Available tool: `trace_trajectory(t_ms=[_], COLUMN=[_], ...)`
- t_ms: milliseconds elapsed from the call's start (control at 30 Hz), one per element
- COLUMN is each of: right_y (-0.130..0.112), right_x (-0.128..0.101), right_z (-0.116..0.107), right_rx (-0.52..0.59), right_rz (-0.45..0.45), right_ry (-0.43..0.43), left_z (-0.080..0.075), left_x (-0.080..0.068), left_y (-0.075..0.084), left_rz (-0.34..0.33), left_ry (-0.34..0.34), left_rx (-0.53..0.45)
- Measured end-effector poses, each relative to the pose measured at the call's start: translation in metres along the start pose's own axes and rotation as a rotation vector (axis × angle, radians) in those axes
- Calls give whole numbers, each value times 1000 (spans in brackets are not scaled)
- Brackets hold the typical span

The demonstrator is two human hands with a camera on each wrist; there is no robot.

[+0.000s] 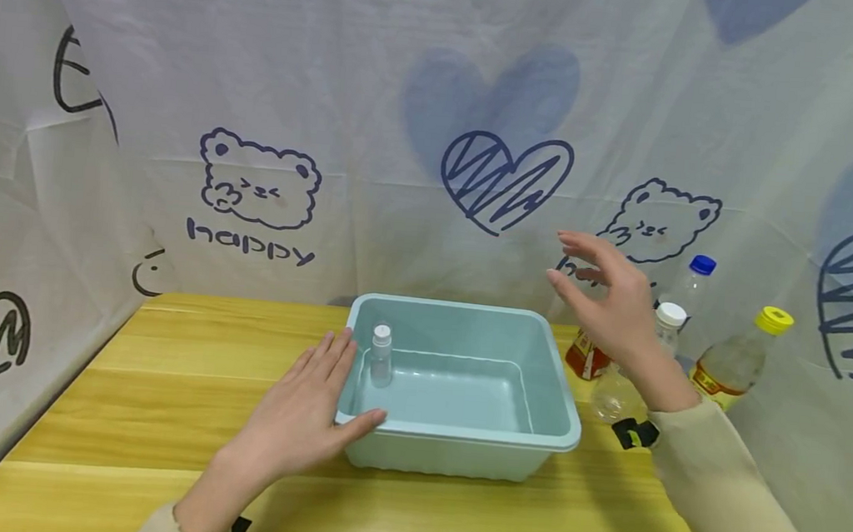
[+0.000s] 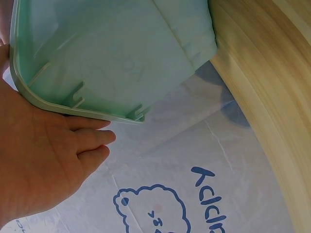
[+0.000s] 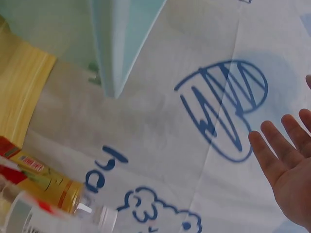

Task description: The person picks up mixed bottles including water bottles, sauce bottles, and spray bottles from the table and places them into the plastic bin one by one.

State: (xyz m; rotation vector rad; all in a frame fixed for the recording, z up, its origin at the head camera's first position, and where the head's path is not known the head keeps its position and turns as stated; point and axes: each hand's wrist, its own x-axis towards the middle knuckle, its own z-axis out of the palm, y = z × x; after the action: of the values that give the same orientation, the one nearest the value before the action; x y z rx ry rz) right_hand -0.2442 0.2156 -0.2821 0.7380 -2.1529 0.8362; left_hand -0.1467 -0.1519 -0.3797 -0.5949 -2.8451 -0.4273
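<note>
Both hands (image 1: 302,415) (image 1: 616,304) loosely spread, empty | left touching tub (image 1: 449,456) | apparently wooden table (image 1: 151,420) | printed cloth (image 1: 376,237)

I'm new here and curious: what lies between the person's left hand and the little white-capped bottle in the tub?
Just the tub: the head view shows its rim and wall between the left hand and the little bottle.

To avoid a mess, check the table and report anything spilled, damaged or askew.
Nothing stands out: the tub sits flat on the table, the small bottle stands upright inside it, and no spill shows. The bottles on the right are partly hidden.
</note>
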Motion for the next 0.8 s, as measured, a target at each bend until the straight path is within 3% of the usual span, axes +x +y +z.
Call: trace_trajectory(t_ms=[533,800], right_y=[26,34], right_x=[-42,-62], right_z=[-46,-57], right_rx=[-5,-32], right_rz=[227,270], right_ry=[118,166], left_z=[0,-1], left_x=[1,0], left_y=[2,2], left_rz=[-6,-9], left_ry=[-8,-12], left_rx=[6,6])
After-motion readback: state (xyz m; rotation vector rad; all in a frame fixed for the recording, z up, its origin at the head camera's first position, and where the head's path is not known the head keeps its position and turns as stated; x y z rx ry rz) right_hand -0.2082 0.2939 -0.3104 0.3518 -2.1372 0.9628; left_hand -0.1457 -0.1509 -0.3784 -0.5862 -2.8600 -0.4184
